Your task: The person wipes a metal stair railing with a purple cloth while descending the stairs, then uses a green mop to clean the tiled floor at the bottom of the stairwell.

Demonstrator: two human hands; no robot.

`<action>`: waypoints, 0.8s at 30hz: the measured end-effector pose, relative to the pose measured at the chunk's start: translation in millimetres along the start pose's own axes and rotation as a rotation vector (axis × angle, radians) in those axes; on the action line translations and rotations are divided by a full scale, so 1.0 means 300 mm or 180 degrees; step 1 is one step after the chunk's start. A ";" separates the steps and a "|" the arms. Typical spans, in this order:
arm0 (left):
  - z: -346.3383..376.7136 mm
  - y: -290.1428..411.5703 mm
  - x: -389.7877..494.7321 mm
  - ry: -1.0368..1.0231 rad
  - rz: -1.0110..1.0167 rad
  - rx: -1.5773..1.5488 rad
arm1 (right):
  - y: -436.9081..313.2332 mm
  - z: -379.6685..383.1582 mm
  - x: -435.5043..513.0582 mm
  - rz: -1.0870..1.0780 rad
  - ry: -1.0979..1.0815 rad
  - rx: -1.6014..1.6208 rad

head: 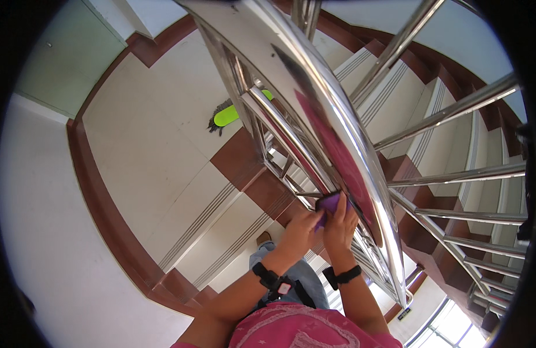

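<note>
A purple cloth or pad (329, 202) with a dark edge is against the side of the polished steel handrail (337, 108). My right hand (340, 226) lies over it with fingers stretched upward, gripping it against the metal. The fingers of my left hand (302, 231) meet the same purple piece from the left, close to my right hand. My fingers and the rail hide part of it, so its full shape cannot be told. Thinner steel rails (294, 143) run just below the handrail.
A mop with a bright green head plate (226, 116) and grey fringe lies on the tiled landing (163, 122). Stairs with brown edges (233, 217) descend under my feet. Another flight (429, 122) is at the right, behind steel balusters (450, 117). A pale green door (72, 48) stands upper left.
</note>
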State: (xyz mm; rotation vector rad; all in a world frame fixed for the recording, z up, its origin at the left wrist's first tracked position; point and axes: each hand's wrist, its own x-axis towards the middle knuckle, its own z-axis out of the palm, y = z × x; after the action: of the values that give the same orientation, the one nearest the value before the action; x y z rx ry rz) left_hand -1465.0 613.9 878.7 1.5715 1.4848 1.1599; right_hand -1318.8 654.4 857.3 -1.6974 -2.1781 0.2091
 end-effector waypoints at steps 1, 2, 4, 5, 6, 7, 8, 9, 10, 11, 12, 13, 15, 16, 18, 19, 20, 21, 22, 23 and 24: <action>0.011 0.006 -0.017 -0.0155 -0.0145 -0.0061 | 0.014 0.017 -0.033 0.0042 0.0082 -0.0051; 0.012 0.007 -0.021 -0.0311 -0.0284 -0.0124 | 0.020 0.032 -0.054 0.0006 0.0201 -0.0119; -0.010 0.010 -0.018 -0.0289 -0.0437 -0.0118 | 0.014 0.058 -0.050 -0.0033 0.0375 -0.0189; -0.029 0.014 -0.012 -0.0282 -0.0512 -0.0111 | 0.002 0.062 -0.035 -0.0100 0.0422 -0.0143; -0.053 0.014 0.002 -0.0136 -0.0386 -0.0087 | -0.014 0.063 -0.008 -0.0165 0.0468 -0.0094; -0.080 0.011 0.024 0.0010 -0.0258 -0.0060 | -0.037 0.062 0.024 -0.0229 0.0516 -0.0044; -0.107 0.010 0.047 0.0141 -0.0170 -0.0080 | -0.066 0.058 0.057 -0.0250 0.0587 -0.0084; -0.135 0.011 0.069 0.0194 -0.0108 -0.0040 | -0.097 0.052 0.092 -0.0270 0.0659 -0.0125; -0.163 0.014 0.089 0.0237 -0.0087 -0.0049 | -0.128 0.041 0.125 -0.0303 0.0690 -0.0079; -0.190 0.015 0.112 0.0283 -0.0066 -0.0058 | -0.160 0.034 0.166 -0.0339 0.0712 -0.0034; -0.214 0.017 0.135 0.0469 0.0071 -0.0001 | -0.191 0.028 0.207 -0.0455 0.0857 -0.0131; -0.240 0.021 0.151 0.0543 0.0040 0.0007 | -0.224 0.020 0.244 -0.0559 0.0923 -0.0167; -0.289 0.029 0.178 0.0705 -0.0072 -0.0046 | -0.292 0.003 0.308 -0.0681 0.0942 -0.0254; -0.310 0.031 0.196 0.0914 -0.0007 0.0130 | -0.326 -0.007 0.339 -0.0643 0.0842 -0.0143; -0.364 0.035 0.225 0.1082 0.0022 0.0165 | -0.399 -0.024 0.400 -0.0676 0.0732 0.0048; -0.392 0.035 0.242 0.1169 0.0031 0.0174 | -0.435 -0.029 0.432 -0.0727 0.0710 0.0051; -0.416 0.035 0.269 0.1363 0.0168 0.0363 | -0.470 -0.034 0.463 -0.0764 0.0705 0.0068; -0.441 0.037 0.290 0.1408 0.0105 0.0343 | -0.504 -0.038 0.495 -0.0793 0.0764 0.0095; -0.464 0.041 0.308 0.1455 0.0044 0.0325 | -0.533 -0.042 0.526 -0.0870 0.0867 0.0124; -0.488 0.045 0.327 0.1514 -0.0020 0.0286 | -0.562 -0.044 0.557 -0.0954 0.0961 0.0152; -0.510 0.049 0.345 0.1582 0.0043 0.0329 | -0.588 -0.046 0.584 -0.1042 0.1116 0.0158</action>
State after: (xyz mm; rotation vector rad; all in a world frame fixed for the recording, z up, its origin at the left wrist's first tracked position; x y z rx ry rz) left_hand -1605.0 698.9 965.4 1.4207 1.8735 1.5840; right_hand -1509.1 774.4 964.1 -1.2175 -2.1187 -0.1132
